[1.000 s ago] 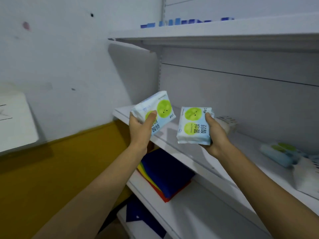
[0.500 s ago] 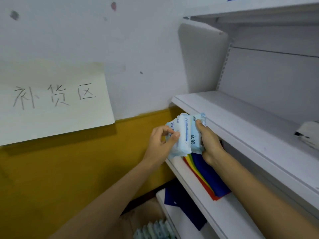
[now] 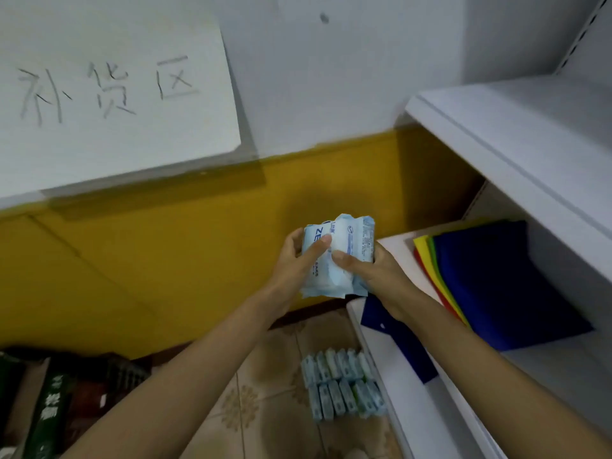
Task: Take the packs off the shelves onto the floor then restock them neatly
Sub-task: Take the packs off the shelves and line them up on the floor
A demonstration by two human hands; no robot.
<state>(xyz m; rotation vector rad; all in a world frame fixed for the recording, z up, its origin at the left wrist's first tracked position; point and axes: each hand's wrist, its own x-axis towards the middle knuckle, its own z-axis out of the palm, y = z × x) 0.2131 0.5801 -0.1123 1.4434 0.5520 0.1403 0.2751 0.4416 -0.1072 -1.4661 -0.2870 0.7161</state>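
**Two soft packs squeezed together in both hands**

I see my left hand (image 3: 294,260) and right hand (image 3: 374,273) curled round the held packs (image 3: 344,246). These are crinkly pale-blue plastic pillows pressed face to face, in front of the yellow wall band (image 3: 165,260) and left of the white upper shelf (image 3: 480,154). Below, on patterned floor tiles (image 3: 261,412), the floor packs (image 3: 341,382) stand on edge in two tight rows against the shelving base. Flat coloured sheets (image 3: 490,279) lie stacked on the middle shelf (image 3: 546,366). Bare tile lies left of the rows.
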